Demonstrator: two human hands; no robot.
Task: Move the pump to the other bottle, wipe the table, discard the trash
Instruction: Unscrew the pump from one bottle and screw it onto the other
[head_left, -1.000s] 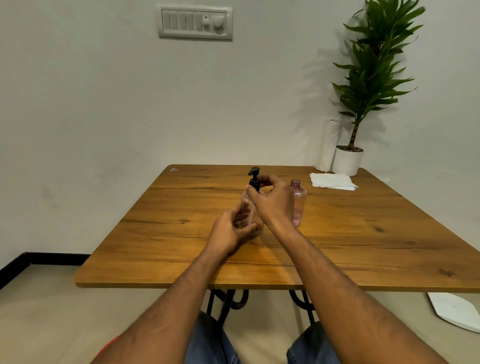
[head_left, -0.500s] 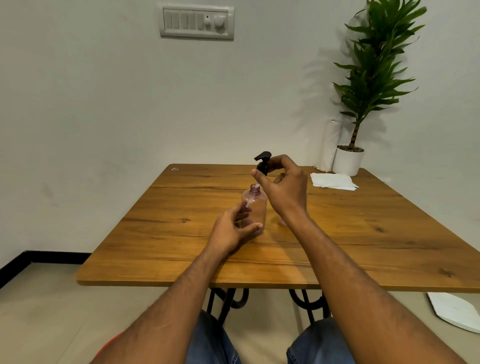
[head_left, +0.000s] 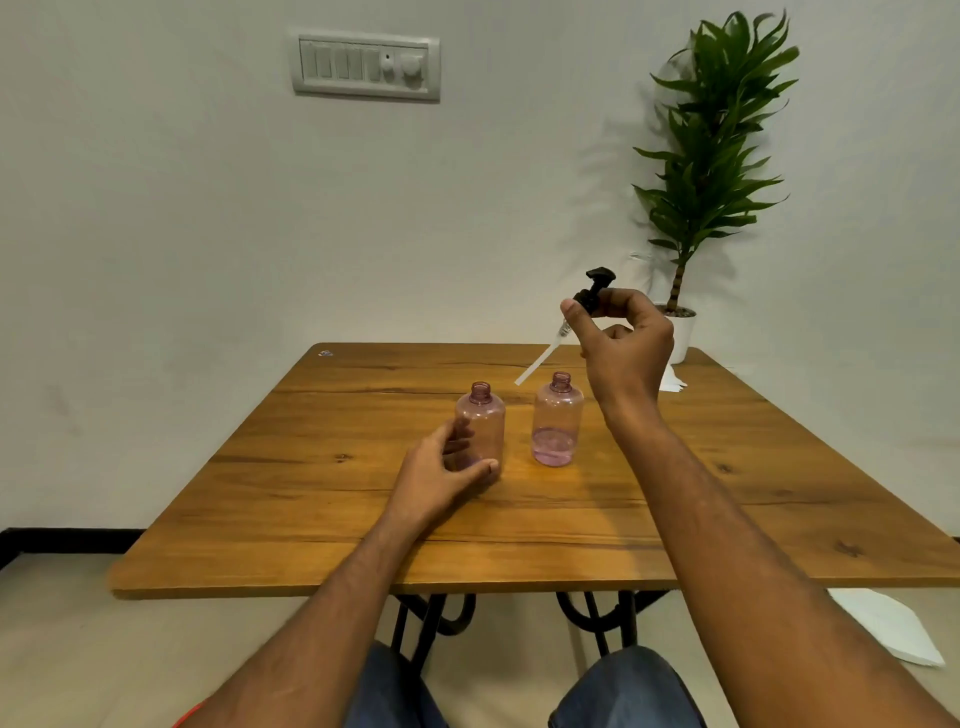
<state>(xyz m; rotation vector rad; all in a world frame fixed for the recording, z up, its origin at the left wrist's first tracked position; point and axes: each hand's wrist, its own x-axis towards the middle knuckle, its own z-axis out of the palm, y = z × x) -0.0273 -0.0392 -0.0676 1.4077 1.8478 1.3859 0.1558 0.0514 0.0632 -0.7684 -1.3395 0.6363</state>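
Two clear pink bottles stand upright and uncapped on the wooden table (head_left: 311, 499). My left hand (head_left: 441, 467) is wrapped around the base of the left bottle (head_left: 483, 421). The right bottle (head_left: 557, 421) holds a little pink liquid at its bottom and stands free. My right hand (head_left: 623, 343) holds the black pump (head_left: 595, 291) by its collar in the air, above and slightly right of the right bottle. The pump's white dip tube slants down to the left, its tip hanging between the two bottle necks.
A potted green plant (head_left: 711, 171) in a white pot stands at the table's far right corner, with folded white napkins (head_left: 674, 382) beside it. A white object (head_left: 888, 629) lies on the floor at right. A switch panel (head_left: 366, 67) is on the wall.
My right hand has lifted the pump fully out of the left bottle and carried it up and to the right. The right bottle has come into sight. My left hand stays on the left bottle.
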